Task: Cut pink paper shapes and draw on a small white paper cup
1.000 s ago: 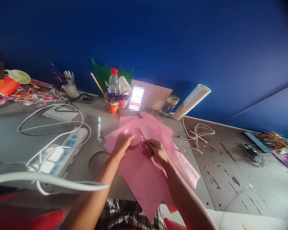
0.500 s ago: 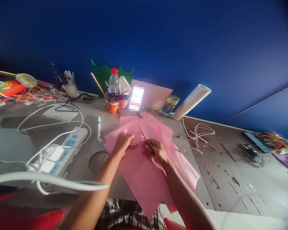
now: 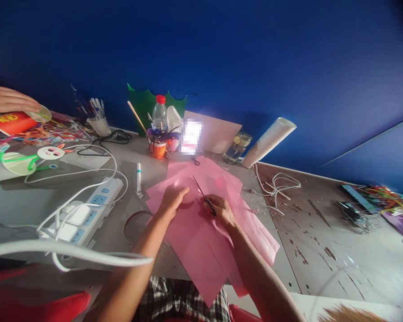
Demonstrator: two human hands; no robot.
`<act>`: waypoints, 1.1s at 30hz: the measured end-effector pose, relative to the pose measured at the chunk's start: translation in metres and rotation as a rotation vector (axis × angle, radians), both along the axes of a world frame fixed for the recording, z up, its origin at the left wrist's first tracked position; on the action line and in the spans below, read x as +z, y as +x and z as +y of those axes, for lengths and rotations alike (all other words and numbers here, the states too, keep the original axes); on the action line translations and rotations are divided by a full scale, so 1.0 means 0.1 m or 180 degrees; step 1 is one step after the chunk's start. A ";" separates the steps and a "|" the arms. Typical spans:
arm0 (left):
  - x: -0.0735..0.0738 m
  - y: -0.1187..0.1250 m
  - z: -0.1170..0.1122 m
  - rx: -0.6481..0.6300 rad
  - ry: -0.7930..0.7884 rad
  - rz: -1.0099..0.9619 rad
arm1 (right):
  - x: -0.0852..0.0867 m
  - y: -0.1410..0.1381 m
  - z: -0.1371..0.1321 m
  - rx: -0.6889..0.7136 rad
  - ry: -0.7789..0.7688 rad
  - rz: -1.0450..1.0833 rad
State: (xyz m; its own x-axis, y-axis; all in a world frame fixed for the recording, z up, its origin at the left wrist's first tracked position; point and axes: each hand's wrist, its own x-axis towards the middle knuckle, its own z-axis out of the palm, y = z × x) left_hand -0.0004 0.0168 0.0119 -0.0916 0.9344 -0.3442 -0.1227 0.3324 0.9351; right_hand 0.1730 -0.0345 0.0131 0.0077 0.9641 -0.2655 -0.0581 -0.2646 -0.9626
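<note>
My left hand (image 3: 174, 197) is closed on a round piece of pink paper (image 3: 187, 190), thumb on top, over the middle of the table. My right hand (image 3: 220, 209) grips a pair of scissors (image 3: 204, 197) by the dark handles, blades pointing up and away. The blade tips lie just right of the paper circle; whether they touch it I cannot tell. Beneath both hands spread several overlapping pink paper sheets (image 3: 201, 268), one corner hanging over the table's front edge.
A white power strip (image 3: 100, 201) with plugs and looping cables lies on the left. Behind the sheets stand a lit phone (image 3: 190, 136), a glass jar (image 3: 237, 147) and leaning stacked paper cups (image 3: 270, 142). At far left, another person's hand (image 3: 11, 99) is over paper scraps (image 3: 53, 134).
My hands, the pink paper and the scissors look almost unmoved. At far left, the other person's hand has moved in over the red cup, and a rabbit-faced paper craft has appeared below it.
</note>
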 end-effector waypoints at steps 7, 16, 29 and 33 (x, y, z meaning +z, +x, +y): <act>0.06 0.00 -0.01 0.0004 -0.0076 0.0089 | 0.01 0.01 0.01 0.0019 0.0122 -0.0076; 0.03 0.00 -0.01 0.0026 -0.0110 -0.0009 | 0.04 0.01 0.02 0.0056 0.0208 -0.0006; 0.03 0.00 0.00 0.0073 -0.0087 0.0036 | -0.03 0.02 0.00 0.0090 0.0101 0.0108; 0.03 0.00 0.00 0.0085 -0.0053 -0.0008 | 0.00 0.01 -0.01 0.0109 0.0048 0.0113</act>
State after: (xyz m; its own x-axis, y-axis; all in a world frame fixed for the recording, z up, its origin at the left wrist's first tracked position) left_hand 0.0000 0.0168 0.0144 -0.1156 0.9258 -0.3600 -0.1340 0.3446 0.9291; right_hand 0.1743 -0.0352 0.0130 -0.0347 0.9675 -0.2503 -0.0834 -0.2524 -0.9640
